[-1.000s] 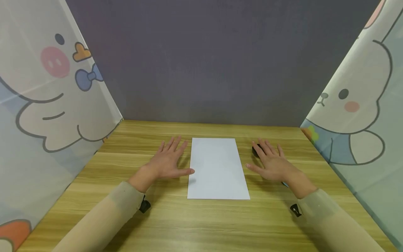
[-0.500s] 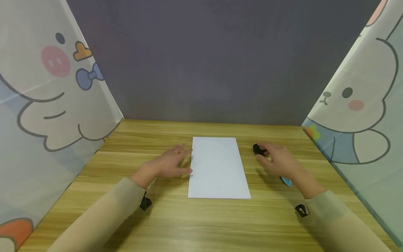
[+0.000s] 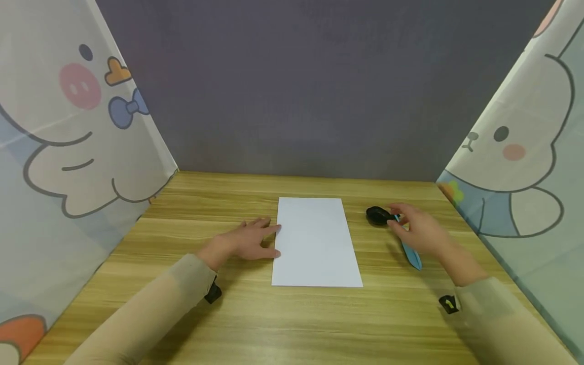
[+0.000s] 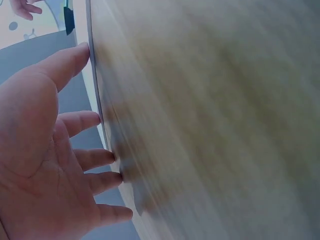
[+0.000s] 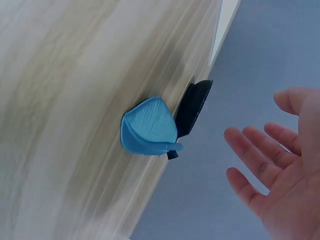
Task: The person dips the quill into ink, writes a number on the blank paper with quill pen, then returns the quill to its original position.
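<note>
A blank white sheet of paper (image 3: 317, 243) lies on the wooden table. My left hand (image 3: 248, 241) is at its left edge, thumb and forefinger tips right at the border, fingers spread in the left wrist view. To the right of the sheet lie a black spoon-like thing (image 3: 377, 216) with a rounded head and a blue scoop-like piece (image 3: 412, 257) with a raised rim. Over these two hovers my right hand (image 3: 422, 230), hiding part of them in the head view. The right wrist view shows its fingers loosely bent, holding nothing, apart from the blue piece and the black thing.
The wood-grain table (image 3: 292, 329) ends at a dark grey panel (image 3: 305, 91) behind. Cloth walls with cartoon animals stand at left (image 3: 77, 167) and right (image 3: 524, 167). A black wrist camera shows below each sleeve.
My right hand has drawn back to the right, uncovering the black thing and more of the blue piece. My left hand has lowered slightly at the paper's edge, its fingers less spread.
</note>
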`<state>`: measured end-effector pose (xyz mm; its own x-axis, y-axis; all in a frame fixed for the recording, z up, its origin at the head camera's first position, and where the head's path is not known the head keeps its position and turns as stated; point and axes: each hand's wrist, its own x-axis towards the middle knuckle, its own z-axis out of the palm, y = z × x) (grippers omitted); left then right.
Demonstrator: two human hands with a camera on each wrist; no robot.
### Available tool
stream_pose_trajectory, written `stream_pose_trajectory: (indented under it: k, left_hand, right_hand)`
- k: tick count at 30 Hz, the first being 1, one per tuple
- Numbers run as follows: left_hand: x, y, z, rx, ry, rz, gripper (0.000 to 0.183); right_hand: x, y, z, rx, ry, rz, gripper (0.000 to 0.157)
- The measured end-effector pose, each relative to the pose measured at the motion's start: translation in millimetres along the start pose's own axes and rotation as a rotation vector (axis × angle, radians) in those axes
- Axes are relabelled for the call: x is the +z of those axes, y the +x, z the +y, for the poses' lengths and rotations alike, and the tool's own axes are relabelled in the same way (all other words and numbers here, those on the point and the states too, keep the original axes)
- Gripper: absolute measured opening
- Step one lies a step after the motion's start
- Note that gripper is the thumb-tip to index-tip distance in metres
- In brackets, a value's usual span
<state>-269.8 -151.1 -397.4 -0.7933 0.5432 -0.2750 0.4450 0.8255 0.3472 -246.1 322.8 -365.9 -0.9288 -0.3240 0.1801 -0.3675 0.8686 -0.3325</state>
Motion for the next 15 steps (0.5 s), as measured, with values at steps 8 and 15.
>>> stream_pose_trajectory:
  k: [8,15]
  left_hand:
    - [0.5,0.3,1.1,-0.006,-0.021,-0.008,0.089]
    - [2.0,-1.4,-1.6,0.003,-0.036,-0.011,0.088]
  right_hand:
    - [-9.0,-3.8,12.5,0.019,0.054,0.025,0.053]
    - [-13.1,-2.2,44.2,0.015,0.116,0.031,0.042]
